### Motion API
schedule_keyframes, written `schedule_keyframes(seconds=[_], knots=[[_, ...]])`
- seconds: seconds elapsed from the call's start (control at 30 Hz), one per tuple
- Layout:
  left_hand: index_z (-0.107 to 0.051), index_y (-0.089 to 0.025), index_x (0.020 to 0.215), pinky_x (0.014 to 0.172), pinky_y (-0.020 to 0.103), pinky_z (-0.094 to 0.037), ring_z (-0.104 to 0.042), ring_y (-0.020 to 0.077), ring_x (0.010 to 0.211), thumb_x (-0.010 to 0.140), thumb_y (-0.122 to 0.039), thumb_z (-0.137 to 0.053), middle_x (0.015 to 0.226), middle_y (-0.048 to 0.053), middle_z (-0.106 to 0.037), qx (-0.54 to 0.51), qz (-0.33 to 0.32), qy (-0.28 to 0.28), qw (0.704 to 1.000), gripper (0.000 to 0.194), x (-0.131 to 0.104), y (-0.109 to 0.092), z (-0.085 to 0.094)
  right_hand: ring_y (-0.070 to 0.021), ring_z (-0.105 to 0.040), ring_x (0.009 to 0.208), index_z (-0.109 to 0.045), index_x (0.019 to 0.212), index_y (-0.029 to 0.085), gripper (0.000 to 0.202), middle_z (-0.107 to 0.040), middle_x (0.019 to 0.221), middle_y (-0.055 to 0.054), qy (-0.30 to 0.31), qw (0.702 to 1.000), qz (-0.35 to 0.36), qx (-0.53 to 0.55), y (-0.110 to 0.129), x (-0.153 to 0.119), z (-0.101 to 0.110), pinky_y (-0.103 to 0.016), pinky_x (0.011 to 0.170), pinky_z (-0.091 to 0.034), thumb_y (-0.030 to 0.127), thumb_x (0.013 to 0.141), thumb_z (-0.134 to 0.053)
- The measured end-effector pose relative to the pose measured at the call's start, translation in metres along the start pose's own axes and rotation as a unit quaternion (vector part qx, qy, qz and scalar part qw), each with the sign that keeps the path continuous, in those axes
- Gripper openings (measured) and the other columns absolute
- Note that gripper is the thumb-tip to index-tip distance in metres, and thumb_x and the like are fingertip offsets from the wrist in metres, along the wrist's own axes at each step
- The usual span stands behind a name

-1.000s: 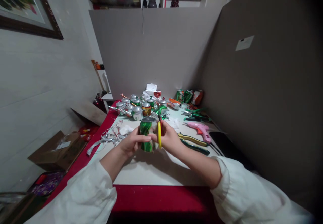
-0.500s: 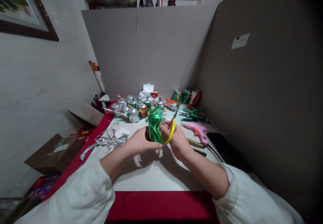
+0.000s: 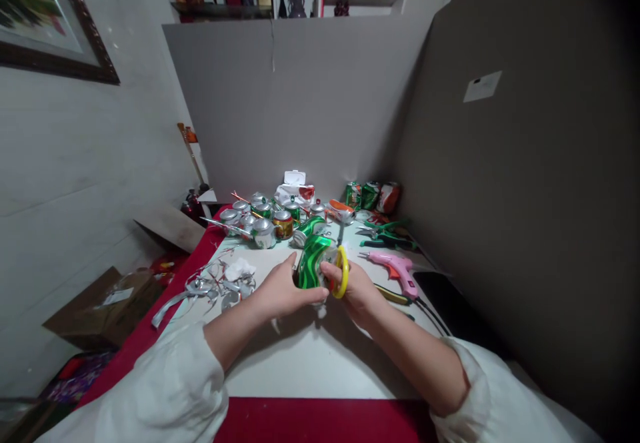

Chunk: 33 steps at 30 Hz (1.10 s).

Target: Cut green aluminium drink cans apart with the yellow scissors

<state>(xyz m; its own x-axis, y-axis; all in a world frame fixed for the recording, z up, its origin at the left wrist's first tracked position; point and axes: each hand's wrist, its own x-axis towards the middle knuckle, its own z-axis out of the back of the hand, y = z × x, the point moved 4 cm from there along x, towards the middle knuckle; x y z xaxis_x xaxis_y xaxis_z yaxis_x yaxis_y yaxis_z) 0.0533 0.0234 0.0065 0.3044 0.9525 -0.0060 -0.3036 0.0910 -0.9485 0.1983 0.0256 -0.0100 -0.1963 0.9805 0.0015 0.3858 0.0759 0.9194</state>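
Observation:
A dented green drink can [image 3: 311,264] is held above the white board, its top leaning to the right. Around its left side and underneath, my left hand [image 3: 283,290] is closed. My right hand [image 3: 353,290] is closed on a pair of scissors with yellow handles [image 3: 342,273], their blades pointing away from me. The right thumb presses on the can's right side. Just behind it, another green can [image 3: 313,226] lies on its side. The fingers behind the can are hidden.
Several small can-made pots [image 3: 263,233] stand at the back left. Metal scraps [image 3: 213,286] lie left of my hands. To the right are a pink glue gun [image 3: 395,270] and green-handled pliers [image 3: 387,230]. Grey panels [image 3: 300,103] enclose the back and right side.
The can has tipped over to the right in my hands. The scissors have turned so the blades point more straight ahead. The camera view has shifted slightly.

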Motion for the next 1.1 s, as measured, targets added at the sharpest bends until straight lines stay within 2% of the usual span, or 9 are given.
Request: schedule_keyframes(seconds=[0.13,0.23,0.37,0.47,0.63,0.8,0.93,1.1], knots=[[-0.058,-0.018,0.124,0.077,0.036,-0.051,-0.068,0.0295,0.09,0.053,-0.035,-0.086,0.1,0.012,-0.073,0.026,-0.02,-0.031,0.999,0.078,-0.001,0.004,0.003,-0.0194,-0.064,0.078,-0.067,0.092,0.019,0.046,-0.071,0.089,-0.004,-0.082,0.995,0.048,0.004,0.001,0.0,0.002,-0.032,0.076,-0.051,0.047,0.06,-0.086],[-0.063,-0.018,0.112,0.071,0.032,-0.049,-0.067,0.0269,0.085,0.055,-0.037,-0.083,0.096,0.009,-0.074,0.083,-0.033,-0.037,0.995,0.063,-0.002,0.003,0.003,-0.0195,-0.063,0.075,-0.065,0.091,0.019,0.048,-0.07,0.088,-0.004,-0.099,0.993,0.061,-0.008,0.0,-0.003,-0.002,-0.032,0.072,-0.051,0.049,0.06,-0.086],[-0.069,-0.017,0.09,0.06,0.028,-0.044,-0.064,0.023,0.072,0.056,-0.033,-0.079,0.081,0.006,-0.072,0.128,-0.017,-0.051,0.99,0.039,-0.001,0.0,0.007,-0.017,-0.058,0.069,-0.062,0.086,0.02,0.046,-0.065,0.078,0.0,-0.095,0.992,0.071,-0.041,0.0,-0.005,-0.004,-0.03,0.067,-0.047,0.049,0.06,-0.086],[-0.07,-0.016,0.081,0.053,0.027,-0.041,-0.06,0.0206,0.063,0.053,-0.032,-0.079,0.071,0.004,-0.069,0.13,0.003,-0.05,0.99,0.034,0.0,-0.001,0.012,-0.016,-0.055,0.069,-0.062,0.088,0.021,0.045,-0.062,0.077,0.001,-0.083,0.991,0.079,-0.069,0.001,-0.003,-0.002,-0.028,0.065,-0.045,0.05,0.063,-0.085],[-0.066,-0.017,0.065,0.049,0.026,-0.038,-0.053,0.0157,0.055,0.052,-0.033,-0.077,0.06,0.0,-0.061,0.114,0.034,-0.014,0.993,0.024,0.004,-0.002,0.02,-0.0163,-0.051,0.068,-0.063,0.084,0.022,0.042,-0.058,0.073,0.0,-0.058,0.988,0.078,-0.121,0.003,-0.001,0.002,-0.027,0.061,-0.043,0.061,0.072,-0.074],[-0.061,-0.017,0.061,0.046,0.026,-0.036,-0.048,0.0142,0.051,0.05,-0.029,-0.076,0.057,-0.001,-0.056,0.092,0.072,0.016,0.993,0.022,0.005,0.002,0.027,-0.0174,-0.05,0.068,-0.063,0.076,0.022,0.042,-0.057,0.071,0.0,-0.032,0.984,0.067,-0.163,0.002,-0.004,0.002,-0.029,0.063,-0.044,0.062,0.071,-0.074],[-0.063,-0.016,0.063,0.048,0.026,-0.037,-0.049,0.0138,0.052,0.051,-0.026,-0.075,0.057,-0.001,-0.057,0.052,0.078,0.041,0.995,0.019,0.006,0.004,0.032,-0.0215,-0.056,0.073,-0.069,0.082,0.022,0.043,-0.063,0.075,-0.003,-0.006,0.979,0.035,-0.2,-0.007,-0.006,-0.003,-0.032,0.067,-0.047,0.063,0.069,-0.075],[-0.063,-0.015,0.065,0.05,0.025,-0.036,-0.047,0.0121,0.053,0.052,-0.024,-0.073,0.058,-0.002,-0.056,0.004,0.07,0.058,0.996,0.019,0.009,0.011,0.033,-0.0195,-0.056,0.062,-0.071,0.094,0.024,0.045,-0.063,0.069,-0.002,-0.014,0.977,0.014,-0.212,-0.027,-0.007,0.0,-0.03,0.058,-0.047,0.063,0.071,-0.073]])
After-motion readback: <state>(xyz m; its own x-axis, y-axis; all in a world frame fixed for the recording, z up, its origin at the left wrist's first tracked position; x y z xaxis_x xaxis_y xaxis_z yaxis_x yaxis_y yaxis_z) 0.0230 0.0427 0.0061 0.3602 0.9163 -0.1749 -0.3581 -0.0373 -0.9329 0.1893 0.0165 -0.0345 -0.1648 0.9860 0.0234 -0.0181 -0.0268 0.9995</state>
